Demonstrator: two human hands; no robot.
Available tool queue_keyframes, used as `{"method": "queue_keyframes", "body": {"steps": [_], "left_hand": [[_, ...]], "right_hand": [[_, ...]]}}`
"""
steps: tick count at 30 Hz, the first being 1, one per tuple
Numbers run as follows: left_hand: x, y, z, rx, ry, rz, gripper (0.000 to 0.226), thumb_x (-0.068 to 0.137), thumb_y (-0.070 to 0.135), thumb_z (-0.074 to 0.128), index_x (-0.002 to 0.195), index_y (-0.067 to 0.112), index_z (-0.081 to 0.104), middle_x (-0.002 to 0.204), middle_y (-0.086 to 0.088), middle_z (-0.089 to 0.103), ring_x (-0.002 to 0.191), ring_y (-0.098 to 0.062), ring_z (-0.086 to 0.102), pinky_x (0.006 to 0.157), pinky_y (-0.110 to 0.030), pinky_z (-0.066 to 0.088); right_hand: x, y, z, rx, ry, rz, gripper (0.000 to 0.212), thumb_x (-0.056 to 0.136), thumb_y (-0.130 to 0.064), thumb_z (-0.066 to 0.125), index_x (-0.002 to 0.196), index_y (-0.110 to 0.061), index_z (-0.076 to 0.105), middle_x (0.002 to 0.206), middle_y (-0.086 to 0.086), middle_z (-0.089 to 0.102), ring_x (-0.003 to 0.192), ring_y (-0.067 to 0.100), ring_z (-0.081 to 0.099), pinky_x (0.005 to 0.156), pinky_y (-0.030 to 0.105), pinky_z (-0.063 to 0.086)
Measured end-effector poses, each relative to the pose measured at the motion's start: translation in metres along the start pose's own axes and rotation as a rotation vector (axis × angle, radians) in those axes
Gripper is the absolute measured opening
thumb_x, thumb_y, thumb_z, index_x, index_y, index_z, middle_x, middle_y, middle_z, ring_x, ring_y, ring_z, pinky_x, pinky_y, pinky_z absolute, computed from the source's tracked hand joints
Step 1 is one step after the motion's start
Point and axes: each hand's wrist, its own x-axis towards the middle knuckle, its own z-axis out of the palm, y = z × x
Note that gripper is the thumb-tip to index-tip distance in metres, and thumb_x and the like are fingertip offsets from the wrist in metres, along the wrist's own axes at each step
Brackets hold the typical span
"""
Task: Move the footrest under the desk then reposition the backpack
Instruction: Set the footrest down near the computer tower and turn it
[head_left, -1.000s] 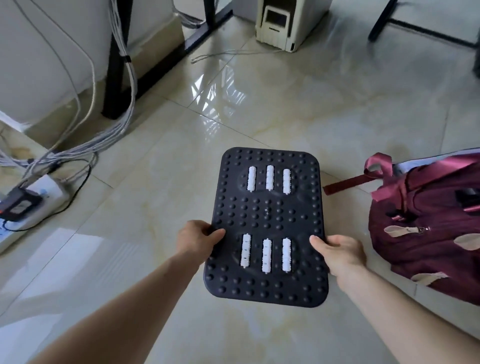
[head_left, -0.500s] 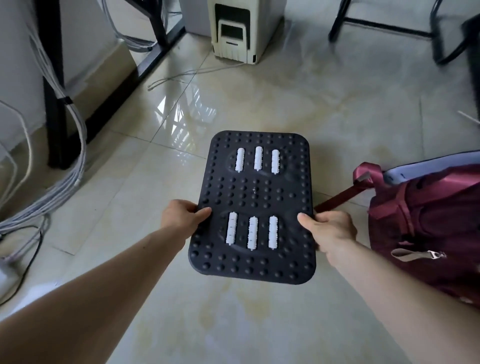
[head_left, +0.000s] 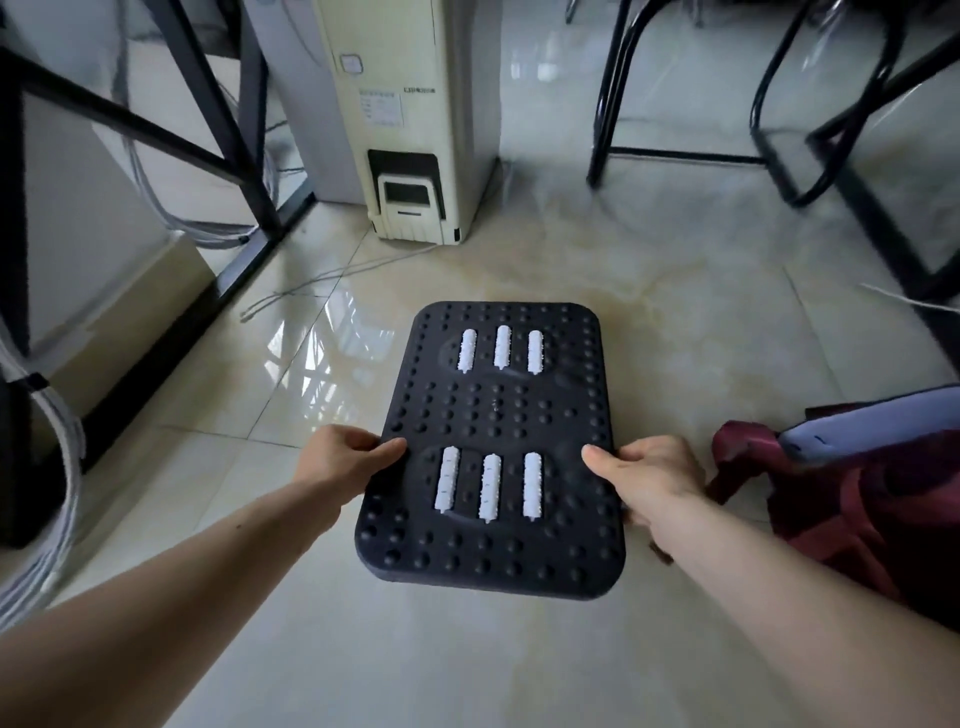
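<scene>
Both hands (head_left: 343, 457) (head_left: 649, 478) grip footrest (head_left: 493, 415) side edges; backpack (head_left: 857, 499) right.

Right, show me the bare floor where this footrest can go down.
Bare tile lies ahead of the footrest, bordered by the cream tower unit at the back, the thin loose wire on the left and black chair legs on the right. Crowded: cable bundles far left, backpack right.

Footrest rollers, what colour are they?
White rollers on a black footrest, clearest in the head view.
</scene>
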Motion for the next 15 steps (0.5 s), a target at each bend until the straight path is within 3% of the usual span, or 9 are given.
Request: {"method": "queue_keyframes", "body": {"steps": [4,9,15], "left_hand": [[0.025,0.011,-0.002,0.017,-0.016,0.051,0.021,0.078,0.029,0.079,0.072,0.009,0.078,0.083,-0.017,0.077,0.072,-0.026,0.067,0.083,-0.049,0.057],[0.033,0.018,0.002,0.016,-0.002,0.099,0.025,0.079,0.031,0.078,0.074,0.007,0.078,0.082,-0.018,0.077,0.075,-0.032,0.071,0.08,-0.048,0.057],[0.031,0.021,0.002,-0.026,-0.032,0.07,0.024,0.077,0.034,0.078,0.079,0.01,0.077,0.08,-0.008,0.077,0.079,-0.026,0.073,0.08,-0.044,0.06]], "right_hand": [[0.009,-0.013,0.004,-0.038,0.049,-0.042,0.046,0.068,-0.04,0.08,0.066,0.003,0.067,0.072,0.016,0.074,0.073,0.037,0.071,0.068,0.045,0.061],[0.018,-0.019,0.006,-0.039,0.068,-0.009,0.044,0.064,-0.04,0.082,0.068,0.001,0.069,0.07,0.013,0.075,0.07,0.034,0.073,0.068,0.047,0.061],[0.021,-0.028,0.004,-0.022,0.036,0.042,0.039,0.061,-0.038,0.086,0.073,-0.003,0.072,0.076,0.013,0.076,0.072,0.032,0.074,0.071,0.047,0.062]]}}
